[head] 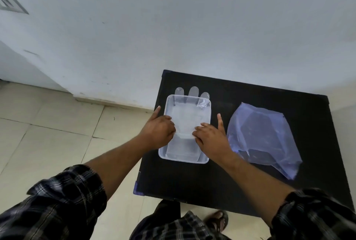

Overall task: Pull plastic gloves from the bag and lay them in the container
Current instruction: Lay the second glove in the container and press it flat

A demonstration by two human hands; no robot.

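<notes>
A clear rectangular plastic container [184,157] sits on the left part of a black table [212,178]. A thin see-through plastic glove [186,120] lies spread inside it, and three of its fingertips stick out over the far rim. My left hand [159,130] pinches the glove's near left edge. My right hand [211,137] pinches the near right edge, with its thumb stretched out. The bluish see-through plastic bag [265,137] lies flat to the right of the container, a little apart from my right hand.
The table stands against a white wall [173,27]. Beige floor tiles [48,124] lie to the left. My foot in a sandal [217,220] shows under the table's near edge.
</notes>
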